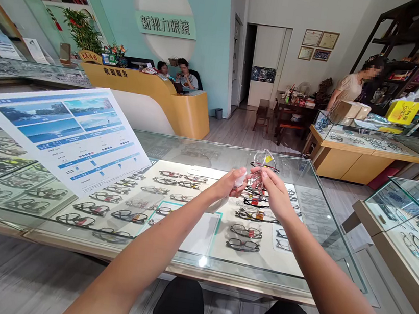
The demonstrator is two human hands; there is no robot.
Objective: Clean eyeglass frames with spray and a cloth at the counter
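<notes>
A pair of clear-framed glasses (263, 160) with a small yellow tag is held up over the glass display counter (313, 217). My right hand (273, 188) pinches the lower part of these glasses. My left hand (229, 183) is closed on a small white object (241, 178), perhaps a cloth or tiny bottle, right beside the frame. Both hands meet above rows of glasses (246, 231) laid out under the glass.
A printed lens chart (66, 133) stands on the counter at left. More glass cases sit at right (409, 224) and behind (366, 141). A person stands by the far shelves (353, 88); two people sit behind the yellow reception desk (163, 94).
</notes>
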